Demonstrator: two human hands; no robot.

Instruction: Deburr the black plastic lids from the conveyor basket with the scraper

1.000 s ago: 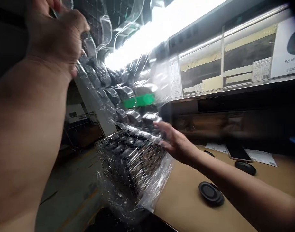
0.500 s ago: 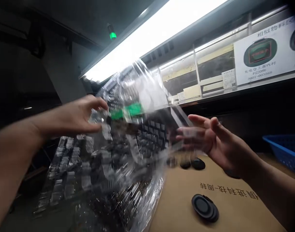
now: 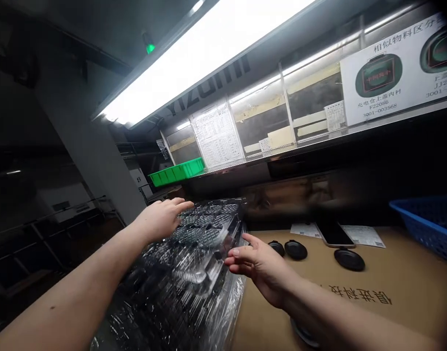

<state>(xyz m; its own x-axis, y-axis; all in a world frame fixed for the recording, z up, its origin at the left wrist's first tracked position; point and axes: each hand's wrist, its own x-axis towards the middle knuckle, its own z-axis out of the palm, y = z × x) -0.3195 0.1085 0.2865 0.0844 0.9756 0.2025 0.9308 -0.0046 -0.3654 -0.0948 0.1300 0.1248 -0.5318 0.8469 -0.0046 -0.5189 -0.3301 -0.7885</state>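
A stack of clear plastic trays (image 3: 203,229) with dark round-pocketed rows stands at the table's left end, its lower part wrapped in clear plastic film (image 3: 172,304). My left hand (image 3: 161,219) lies flat and open at the stack's far left top, holding nothing. My right hand (image 3: 260,265) is open with fingers spread, just off the stack's right edge. I cannot tell whether its fingertips touch the tray rim.
Several black round discs (image 3: 295,249) lie on the cardboard-covered table (image 3: 409,263), near a phone (image 3: 335,233) and papers (image 3: 365,236). A blue plastic basket (image 3: 428,224) sits at right. Behind stand a green crate (image 3: 176,171) and a shelf with a printed sign (image 3: 395,73).
The clear tray my hands held up in the air is no longer held. It appears to lie on the stack, and both hands are open and lower. The view has tilted.
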